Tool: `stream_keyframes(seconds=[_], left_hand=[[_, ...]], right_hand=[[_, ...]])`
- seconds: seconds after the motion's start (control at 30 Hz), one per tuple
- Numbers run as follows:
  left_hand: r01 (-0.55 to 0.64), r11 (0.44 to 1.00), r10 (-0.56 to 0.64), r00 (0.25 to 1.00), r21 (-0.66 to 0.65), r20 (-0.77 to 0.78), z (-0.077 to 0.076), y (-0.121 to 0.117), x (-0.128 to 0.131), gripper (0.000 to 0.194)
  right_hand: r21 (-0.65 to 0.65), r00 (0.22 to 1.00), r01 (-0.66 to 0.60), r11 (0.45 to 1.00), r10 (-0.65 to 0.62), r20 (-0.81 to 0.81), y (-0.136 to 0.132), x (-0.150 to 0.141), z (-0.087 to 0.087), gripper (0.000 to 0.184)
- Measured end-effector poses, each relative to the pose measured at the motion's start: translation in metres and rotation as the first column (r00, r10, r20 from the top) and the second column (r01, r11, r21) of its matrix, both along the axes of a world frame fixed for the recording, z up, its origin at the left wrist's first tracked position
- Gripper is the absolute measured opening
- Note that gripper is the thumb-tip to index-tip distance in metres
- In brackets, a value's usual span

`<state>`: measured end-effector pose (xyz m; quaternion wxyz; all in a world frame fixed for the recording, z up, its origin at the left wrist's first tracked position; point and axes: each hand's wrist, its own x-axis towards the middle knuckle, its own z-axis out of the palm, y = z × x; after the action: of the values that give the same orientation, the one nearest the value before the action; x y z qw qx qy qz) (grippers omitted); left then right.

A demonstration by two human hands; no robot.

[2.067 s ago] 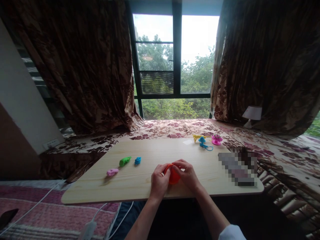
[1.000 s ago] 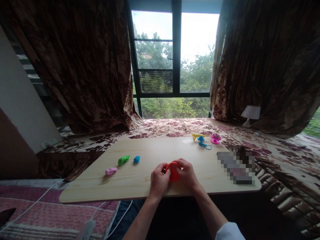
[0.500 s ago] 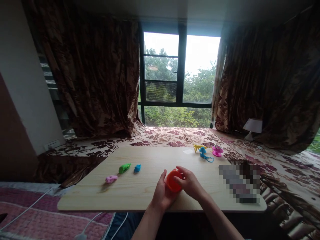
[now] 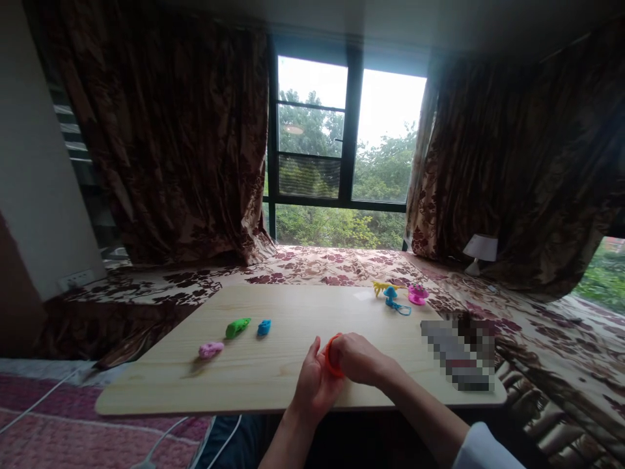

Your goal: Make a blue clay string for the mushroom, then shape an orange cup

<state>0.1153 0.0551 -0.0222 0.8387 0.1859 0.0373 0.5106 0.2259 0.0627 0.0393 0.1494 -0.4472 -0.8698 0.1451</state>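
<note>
A round orange-red cup (image 4: 333, 369) sits in my left hand (image 4: 314, 383), its palm turned up and its thumb raised along the far side. My right hand (image 4: 360, 358) is bent over the cup from the right, its fingers curled down into the opening. Those fingertips are out of sight, so anything they pinch is hidden. Both hands are above the table's near edge. To their left lie a small blue clay-like piece (image 4: 264, 327), a green piece (image 4: 238, 327) and a pink piece (image 4: 211, 350).
On the wooden table (image 4: 273, 384), a blue mushroom-shaped toy (image 4: 390, 295), a yellow figure (image 4: 383, 287) and a pink toy (image 4: 418, 294) stand at the far right. A pixelated dark object (image 4: 456, 358) lies at the right edge. A small lamp (image 4: 481, 249) stands beyond.
My right hand has turned over, its fingers going deeper into the cup and covering more of it. The cup appears more tilted. The whole view has shifted slightly.
</note>
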Motion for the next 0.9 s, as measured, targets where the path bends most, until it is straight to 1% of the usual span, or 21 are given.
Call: stream_keyframes(seconds=[0.1, 0.23, 0.43, 0.5, 0.6, 0.67, 0.73, 0.8, 0.9], left_hand=[[0.011, 1.0, -0.011, 1.0, 0.002, 0.017, 0.001, -0.001, 0.0, 0.033], [0.013, 1.0, -0.013, 1.0, -0.006, 0.02, 0.001, -0.002, 0.0, 0.033], [-0.018, 0.999, 0.018, 1.0, -0.036, 0.005, -0.005, 0.001, 0.002, 0.031], [-0.043, 0.998, 0.044, 0.999, -0.048, 0.002, -0.008, 0.004, 0.002, 0.028], [-0.086, 0.994, 0.087, 0.996, -0.069, 0.007, -0.011, 0.008, 0.002, 0.024], [-0.094, 0.992, 0.095, 0.995, -0.082, 0.012, -0.012, 0.009, 0.001, 0.022], [-0.077, 0.993, 0.078, 0.997, -0.085, 0.017, -0.011, 0.008, 0.0, 0.024], [-0.039, 0.996, 0.041, 0.999, -0.078, 0.017, -0.009, 0.006, 0.0, 0.029], [0.017, 0.998, -0.016, 1.0, -0.056, 0.009, -0.004, 0.001, -0.001, 0.039]], right_hand=[[0.042, 0.997, 0.039, 0.998, -0.042, 0.057, -0.005, -0.004, -0.003, 0.017], [0.104, 0.993, 0.066, 0.992, -0.075, 0.089, -0.011, -0.005, -0.005, 0.017], [0.138, 0.988, 0.091, 0.986, -0.106, 0.109, -0.007, -0.012, -0.011, 0.017], [0.129, 0.99, 0.075, 0.989, -0.09, 0.113, -0.005, -0.011, -0.007, 0.017], [0.092, 0.991, 0.014, 0.996, -0.026, 0.129, -0.005, 0.001, 0.006, 0.016], [0.104, 0.992, -0.005, 0.995, -0.009, 0.127, -0.011, 0.01, 0.015, 0.019], [0.135, 0.993, -0.01, 0.991, -0.006, 0.118, -0.023, 0.017, 0.02, 0.023], [0.162, 0.994, -0.038, 0.986, 0.02, 0.106, -0.037, 0.018, 0.017, 0.022], [0.241, 0.997, -0.064, 0.968, 0.051, 0.061, -0.052, 0.015, 0.003, 0.025]])
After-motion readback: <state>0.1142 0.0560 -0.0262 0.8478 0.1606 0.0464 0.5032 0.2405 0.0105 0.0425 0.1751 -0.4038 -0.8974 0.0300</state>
